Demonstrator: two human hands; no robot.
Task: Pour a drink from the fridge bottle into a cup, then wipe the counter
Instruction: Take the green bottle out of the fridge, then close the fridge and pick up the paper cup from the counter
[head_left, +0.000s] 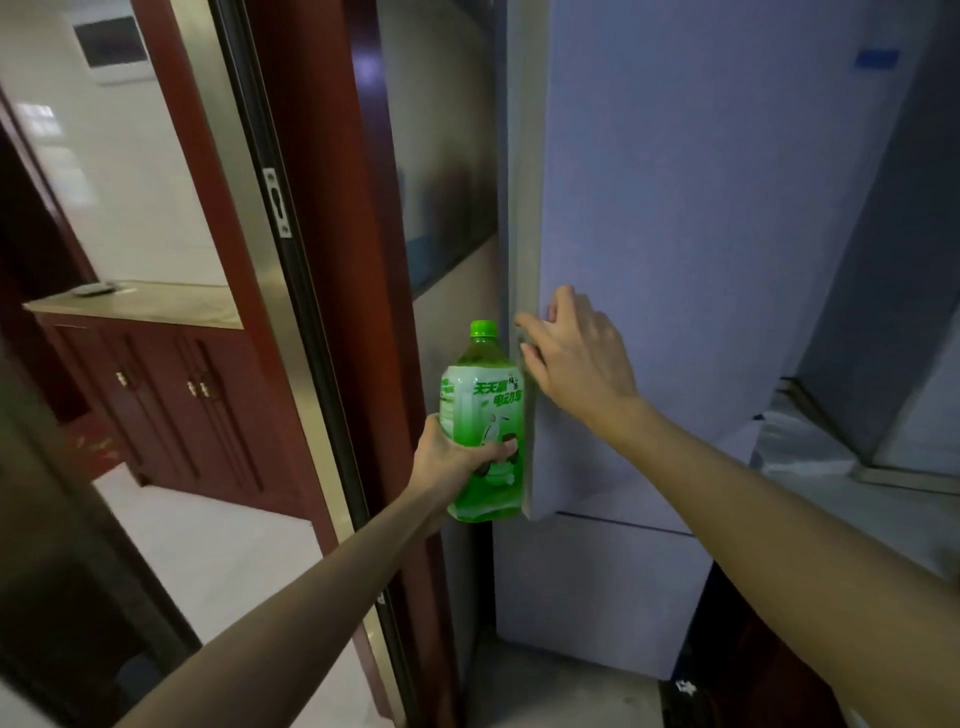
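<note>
Dim indoors, cool bluish cast on the fridge door (701, 234); brighter daylight from upper left, white wall (130, 182) nearly blown out; soft glare patches on the glossy red door frame (322, 156) and the floor (218, 545); dark shadow lower left and under the fridge; strong wide-angle bending of straight edges toward the borders; slight motion softness throughout, corners smeared; green bottle (483, 426) label legible, sharpest near centre; forearms evenly lit, no hard shadows.

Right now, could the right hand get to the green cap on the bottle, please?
Probably yes. The right hand rests flat on the fridge door edge, holding nothing, and the cap sits just beside its fingertips with nothing between. The left hand holds the bottle upright.
</note>
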